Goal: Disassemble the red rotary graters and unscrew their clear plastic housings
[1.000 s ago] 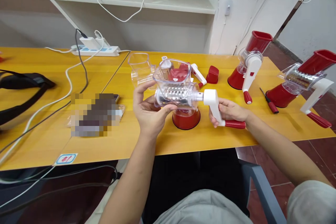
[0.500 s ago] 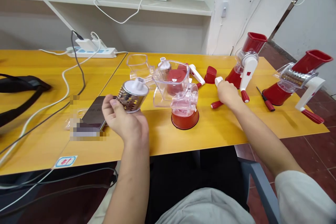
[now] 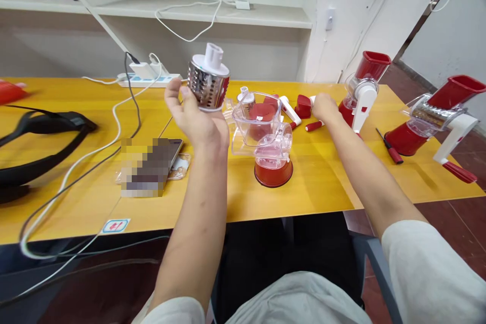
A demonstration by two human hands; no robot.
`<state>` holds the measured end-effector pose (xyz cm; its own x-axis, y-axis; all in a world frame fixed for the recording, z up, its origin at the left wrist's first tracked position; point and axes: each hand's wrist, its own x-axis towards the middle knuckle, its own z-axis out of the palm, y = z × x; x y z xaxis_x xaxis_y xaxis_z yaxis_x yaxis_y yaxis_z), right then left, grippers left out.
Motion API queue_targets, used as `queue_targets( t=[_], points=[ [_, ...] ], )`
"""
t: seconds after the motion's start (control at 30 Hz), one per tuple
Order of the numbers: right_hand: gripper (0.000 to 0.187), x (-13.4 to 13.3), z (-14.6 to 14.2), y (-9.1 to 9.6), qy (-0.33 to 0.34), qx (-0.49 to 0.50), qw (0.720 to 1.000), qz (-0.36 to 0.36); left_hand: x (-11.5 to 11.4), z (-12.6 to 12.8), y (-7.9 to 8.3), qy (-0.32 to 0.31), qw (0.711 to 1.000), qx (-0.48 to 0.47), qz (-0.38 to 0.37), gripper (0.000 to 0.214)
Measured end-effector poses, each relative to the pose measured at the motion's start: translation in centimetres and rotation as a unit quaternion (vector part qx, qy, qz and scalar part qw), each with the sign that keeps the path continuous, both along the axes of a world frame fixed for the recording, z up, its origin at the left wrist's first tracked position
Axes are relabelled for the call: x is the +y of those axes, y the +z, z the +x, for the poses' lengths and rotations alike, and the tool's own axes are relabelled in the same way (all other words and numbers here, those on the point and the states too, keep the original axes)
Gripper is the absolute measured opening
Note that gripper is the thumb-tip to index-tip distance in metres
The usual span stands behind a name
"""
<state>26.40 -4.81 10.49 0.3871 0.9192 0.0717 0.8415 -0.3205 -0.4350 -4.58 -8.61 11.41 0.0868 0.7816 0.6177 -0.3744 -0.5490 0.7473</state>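
Observation:
My left hand [image 3: 193, 116] is raised above the yellow table [image 3: 311, 182] and holds a steel grater drum [image 3: 208, 81] with a white hub, upright on its fingers. In front of me stands a clear grater housing [image 3: 266, 134] on a red suction base [image 3: 273, 172], its drum slot empty. My right hand [image 3: 322, 107] reaches to the far side and rests on a white crank with a red handle [image 3: 314, 125]; its fingers curl over the crank's white end. A red pusher [image 3: 304, 106] lies just left of that hand.
Two assembled red-and-white graters [image 3: 360, 91] [image 3: 436, 116] stand at the right, with a red screwdriver [image 3: 389, 148] between them. A phone [image 3: 152, 164], white cables, a power strip [image 3: 148, 78] and a black strap [image 3: 41, 147] lie at the left. A shelf runs behind.
My left hand pulled the drum out of the housing and lifted it up. My right hand took the crank off and carried it to the far side of the table.

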Motion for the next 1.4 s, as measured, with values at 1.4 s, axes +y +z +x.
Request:
queue_targets(
  t=[1.4],
  points=[
    [0.093, -9.4, -2.7, -2.2, 0.353, 0.397, 0.837, 0.134, -1.8, -1.7, -11.7, -0.18, 0.953, 0.211, -0.118, 0.084]
  ],
)
